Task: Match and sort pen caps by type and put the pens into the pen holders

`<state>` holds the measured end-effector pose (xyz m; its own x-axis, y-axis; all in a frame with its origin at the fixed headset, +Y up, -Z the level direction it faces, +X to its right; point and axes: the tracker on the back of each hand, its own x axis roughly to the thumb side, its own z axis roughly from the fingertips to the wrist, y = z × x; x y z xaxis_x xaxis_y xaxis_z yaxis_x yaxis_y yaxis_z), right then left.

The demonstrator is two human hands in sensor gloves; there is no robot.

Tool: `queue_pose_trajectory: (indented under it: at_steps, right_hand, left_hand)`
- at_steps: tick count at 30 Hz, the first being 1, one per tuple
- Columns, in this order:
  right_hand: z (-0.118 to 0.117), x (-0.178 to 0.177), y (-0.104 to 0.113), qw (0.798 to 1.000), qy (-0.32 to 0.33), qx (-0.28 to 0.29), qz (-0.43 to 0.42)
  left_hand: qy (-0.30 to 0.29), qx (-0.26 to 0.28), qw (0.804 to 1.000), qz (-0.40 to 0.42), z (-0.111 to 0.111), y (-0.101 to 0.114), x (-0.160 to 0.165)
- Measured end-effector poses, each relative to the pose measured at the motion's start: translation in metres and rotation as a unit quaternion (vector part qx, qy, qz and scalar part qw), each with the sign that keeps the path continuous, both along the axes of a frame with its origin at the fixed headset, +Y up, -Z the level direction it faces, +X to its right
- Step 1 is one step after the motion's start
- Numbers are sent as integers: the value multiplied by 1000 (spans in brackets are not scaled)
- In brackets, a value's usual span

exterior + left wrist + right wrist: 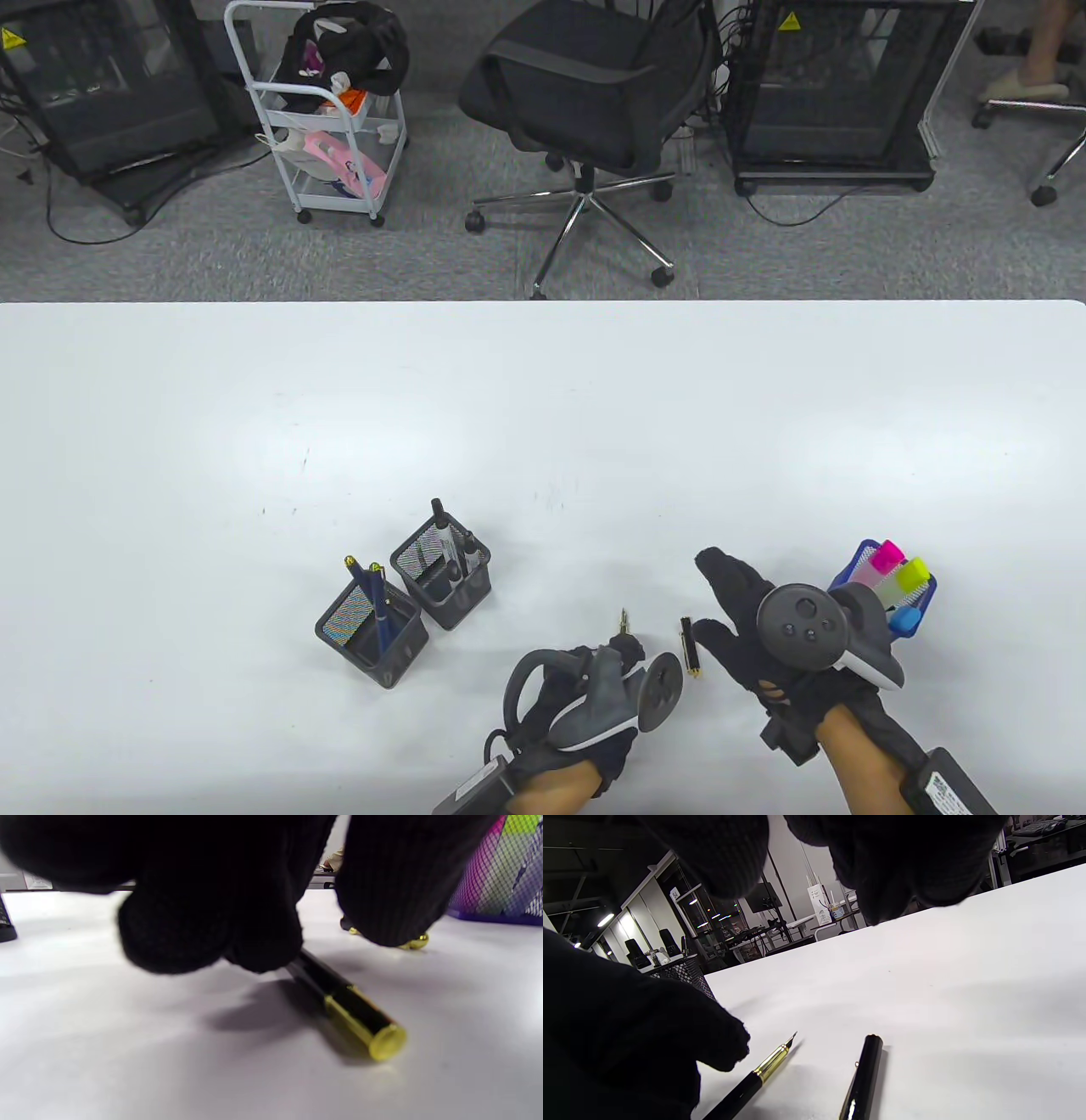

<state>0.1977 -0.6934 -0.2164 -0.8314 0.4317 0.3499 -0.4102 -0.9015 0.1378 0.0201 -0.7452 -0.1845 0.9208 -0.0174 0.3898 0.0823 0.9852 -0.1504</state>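
A black fountain pen with gold trim (352, 1010) lies low over the white table, its gold nib (624, 620) pointing away from me. My left hand (624, 652) pinches its barrel; the gloved fingertips (212, 942) close round it. The pen's black-and-gold cap (689, 645) lies loose on the table just right of the nib, and shows beside the pen in the right wrist view as the cap (863, 1082). My right hand (719, 598) hovers right of the cap, fingers spread and holding nothing.
Two black mesh holders stand to the left: one (372, 632) with blue pens, one (441, 577) with black markers. A blue mesh holder (891, 586) with pink, yellow and blue highlighters stands behind my right hand. The table's far edge (543, 302) is well away.
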Motion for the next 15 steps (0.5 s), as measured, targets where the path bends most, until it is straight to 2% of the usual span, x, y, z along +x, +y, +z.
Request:
queue_pose_trajectory:
  at_steps: [6,15]
  right_hand:
    - [0,-1,0,1000,-1,-1,2]
    - [0,-1,-1,1000,-2,-2,5]
  left_hand:
    - [11,5,998,-69,3,-8,4]
    - [37,10,995,-91,4,-10,6]
